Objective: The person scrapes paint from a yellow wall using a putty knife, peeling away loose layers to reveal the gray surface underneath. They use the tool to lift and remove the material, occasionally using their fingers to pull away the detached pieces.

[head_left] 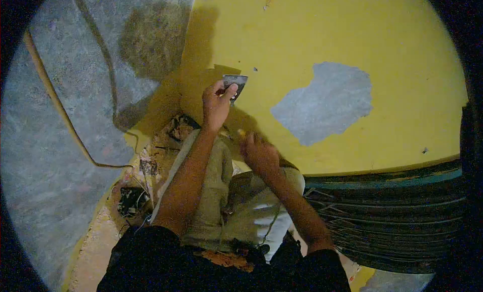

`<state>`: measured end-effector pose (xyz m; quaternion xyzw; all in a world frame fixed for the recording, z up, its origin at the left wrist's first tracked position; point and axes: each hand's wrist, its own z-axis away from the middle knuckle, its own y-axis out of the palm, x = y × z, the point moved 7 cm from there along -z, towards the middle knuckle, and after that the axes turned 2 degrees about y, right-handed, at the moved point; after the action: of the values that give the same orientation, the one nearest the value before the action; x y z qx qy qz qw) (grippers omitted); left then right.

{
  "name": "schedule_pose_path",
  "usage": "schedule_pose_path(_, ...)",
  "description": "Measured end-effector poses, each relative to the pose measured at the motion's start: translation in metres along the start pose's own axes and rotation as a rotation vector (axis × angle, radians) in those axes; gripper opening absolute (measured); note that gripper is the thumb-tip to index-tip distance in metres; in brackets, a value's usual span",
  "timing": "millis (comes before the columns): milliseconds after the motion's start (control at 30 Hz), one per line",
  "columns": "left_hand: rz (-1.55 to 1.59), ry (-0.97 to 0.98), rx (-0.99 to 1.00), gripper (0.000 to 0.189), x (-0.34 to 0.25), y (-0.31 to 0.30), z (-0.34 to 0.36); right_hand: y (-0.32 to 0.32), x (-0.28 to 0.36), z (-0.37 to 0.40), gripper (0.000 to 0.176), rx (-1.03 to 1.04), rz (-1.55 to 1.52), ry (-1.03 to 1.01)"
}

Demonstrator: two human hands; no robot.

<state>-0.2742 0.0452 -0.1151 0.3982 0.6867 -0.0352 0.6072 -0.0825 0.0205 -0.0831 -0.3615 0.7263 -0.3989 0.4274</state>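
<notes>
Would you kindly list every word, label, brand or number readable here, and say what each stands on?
No text can be read anywhere. The scraper in the left hand, the yellow wall and its bare grey patch carry no lettering; the clutter by the wall is too dark and blurred to tell.

The scraper [235,82] has a dull grey metal blade. The wall's yellow paint [322,30] looks matt and mostly smooth; the bare patch [324,103] to the right is rough grey plaster. The unpainted wall [45,141] at far left is coarse, mottled cement. The near sacks [216,191] are pale, creased woven cloth. The dark sheets [392,216] at right look ribbed.
</notes>
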Motion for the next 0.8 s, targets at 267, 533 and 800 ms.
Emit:
schedule_pose_path(267,-0.023,-0.077,0.084,0.016,-0.007,0.013,0.006,0.022,0.004,0.010,0.036,0.221,0.278,-0.205)
schedule_pose_path(533,-0.123,-0.057,0.067,0.019,-0.029,0.006,0.002,0.024,0.003,0.004,0.032,0.136,0.340,-0.563)
schedule_pose_path(800,-0.034,-0.115,0.099,0.021,-0.011,0.010,0.006,0.039,-0.017,0.006,0.023,0.280,0.330,-0.403)
